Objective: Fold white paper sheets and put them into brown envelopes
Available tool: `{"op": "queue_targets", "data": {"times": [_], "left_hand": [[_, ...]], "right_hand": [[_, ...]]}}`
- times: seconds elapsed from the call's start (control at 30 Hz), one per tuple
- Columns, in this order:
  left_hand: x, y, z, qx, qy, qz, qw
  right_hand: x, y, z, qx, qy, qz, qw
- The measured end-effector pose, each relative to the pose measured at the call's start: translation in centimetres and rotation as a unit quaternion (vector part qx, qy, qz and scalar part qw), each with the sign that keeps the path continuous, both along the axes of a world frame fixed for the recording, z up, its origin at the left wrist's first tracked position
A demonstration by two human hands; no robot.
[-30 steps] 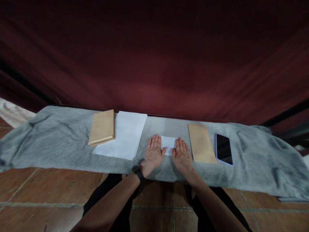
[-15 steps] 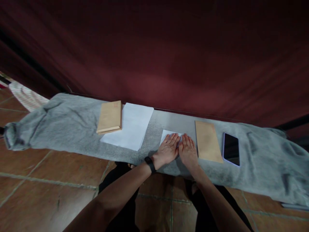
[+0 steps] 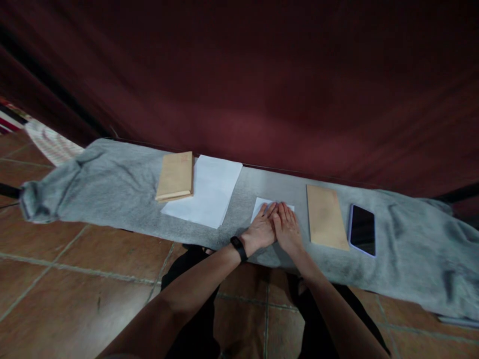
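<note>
A small piece of white paper [image 3: 258, 205], probably folded, lies on the grey cloth in front of me, mostly covered by my hands. My left hand [image 3: 263, 228] rests flat on it with the fingers stretched out; a black band is on that wrist. Beside and slightly over it lies my right hand [image 3: 287, 229], also flat, its fingers pointing away from me. The two hands touch. To their right is a brown envelope [image 3: 327, 218]. Left of them is a stack of white paper sheets [image 3: 213, 189].
A stack of brown envelopes [image 3: 175, 176] partly overlaps the white sheets. A phone [image 3: 362, 230] with a purple edge lies at the right. Everything rests on a long surface draped in grey cloth [image 3: 123, 199]. Dark red fabric [image 3: 239, 109] hangs behind; brown tiles [image 3: 123, 254] form the floor.
My hands have drawn closer together, the right one now slightly overlapping the left. More of the small paper's right corner shows. The whole view has shifted a little.
</note>
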State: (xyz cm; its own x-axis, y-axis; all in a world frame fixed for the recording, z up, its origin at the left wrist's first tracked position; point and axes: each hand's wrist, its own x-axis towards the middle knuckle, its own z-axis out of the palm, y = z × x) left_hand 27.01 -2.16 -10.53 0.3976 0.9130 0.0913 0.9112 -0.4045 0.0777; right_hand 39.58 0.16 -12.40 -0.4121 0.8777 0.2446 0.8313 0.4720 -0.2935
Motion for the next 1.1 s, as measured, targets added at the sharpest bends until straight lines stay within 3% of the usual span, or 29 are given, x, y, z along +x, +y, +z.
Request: {"op": "queue_targets", "data": {"times": [0.2,0.6,1.1], "left_hand": [[-0.3,0.0,0.4,-0.011,-0.003,0.013,1.0],[-3.3,-0.1,0.2,0.019,-0.029,0.131,0.991],[-4.1,-0.4,0.0,0.026,-0.014,0.23,0.973]], "right_hand": [[0.3,0.1,-0.1,-0.004,-0.005,-0.003,1.0],[1.2,-0.2,-0.7,0.065,-0.036,-0.024,0.997],[2.2,-0.3,-0.8,0.089,-0.04,-0.057,0.994]]}}
